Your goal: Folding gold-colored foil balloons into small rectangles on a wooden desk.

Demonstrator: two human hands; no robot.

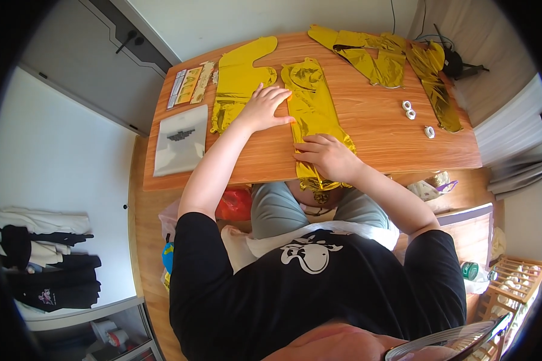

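Observation:
A flat gold foil balloon (314, 111) lies lengthwise before me on the wooden table, its near end creased and hanging over the front edge. My left hand (262, 109) is open, with fingers spread, its thumb and fingertips at the balloon's left edge. Lower down, my right hand (330, 157) rests palm down across the foil with its fingers stretched leftward; it looks open. Left of this balloon, a second flat gold foil balloon (238, 75) with a curved outline lies partly behind my left hand. Further gold foil pieces (376, 57) lie at the back right.
On the table's (379, 138) left side are a clear plastic bag (180, 141) with a dark print and some flat packets (190, 84). Several small white rings (409, 109) lie at the right. A black cable device (457, 63) sits by the far right corner. Below stands a wooden rack (518, 277).

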